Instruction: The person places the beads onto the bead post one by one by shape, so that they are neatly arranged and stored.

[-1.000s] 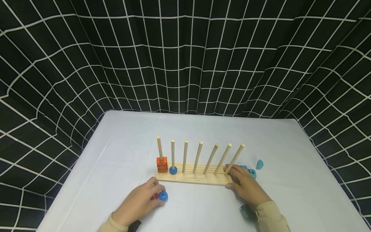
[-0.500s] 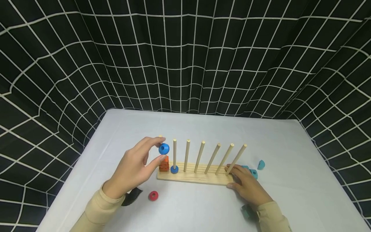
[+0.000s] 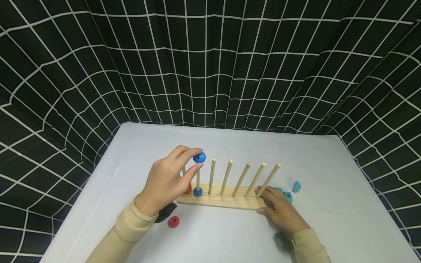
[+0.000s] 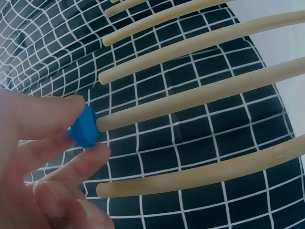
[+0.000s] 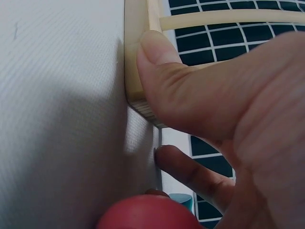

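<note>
My left hand pinches a blue bead between thumb and fingers. The bead is at the tip of the second peg from the left; in the left wrist view the blue bead meets the peg's end. Whether the peg has entered its hole I cannot tell. Lower on that peg sits another blue bead. Orange pieces on the leftmost peg are partly hidden by my left hand. My right hand grips the right end of the wooden peg board, thumb on its front edge.
A red bead lies in front of the board. Teal pieces lie by my right hand, with another teal piece beyond. A greenish piece lies under my right wrist. A red rounded thing fills the right wrist view's bottom.
My left hand has lifted the blue bead from the table beside the red one, up and then right to the second peg's tip. My right hand stays on the board.
</note>
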